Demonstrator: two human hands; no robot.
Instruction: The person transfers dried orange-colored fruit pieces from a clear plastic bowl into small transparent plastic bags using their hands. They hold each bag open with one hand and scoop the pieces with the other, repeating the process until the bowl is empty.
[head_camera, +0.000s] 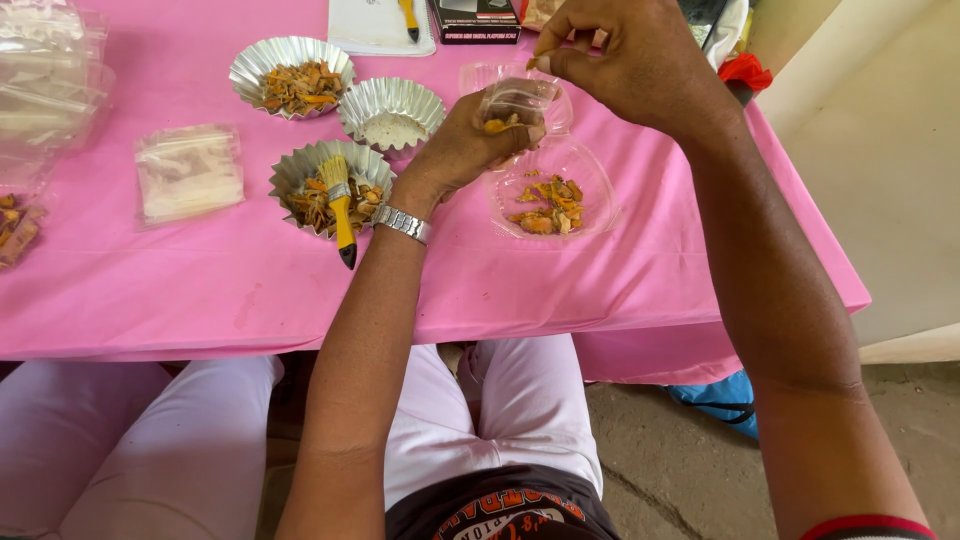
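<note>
My left hand (470, 145), a metal watch on its wrist, holds a small clear plastic bag (515, 100) with a few orange-brown dried pieces in it. Above the bag, my right hand (625, 60) has its fingertips pinched together on a small piece. Just below both hands an open clear plastic clamshell container (600, 200) lies on the pink tablecloth (200, 290) with more orange dried pieces (548, 205) inside.
Three fluted foil cups sit to the left: one with orange pieces (292, 75), one with white powder (392, 115), one with pieces and a yellow-handled brush (340, 205). A stack of small clear bags (188, 172) and clear containers (45, 70) lie far left. A notepad (375, 25) is at the back.
</note>
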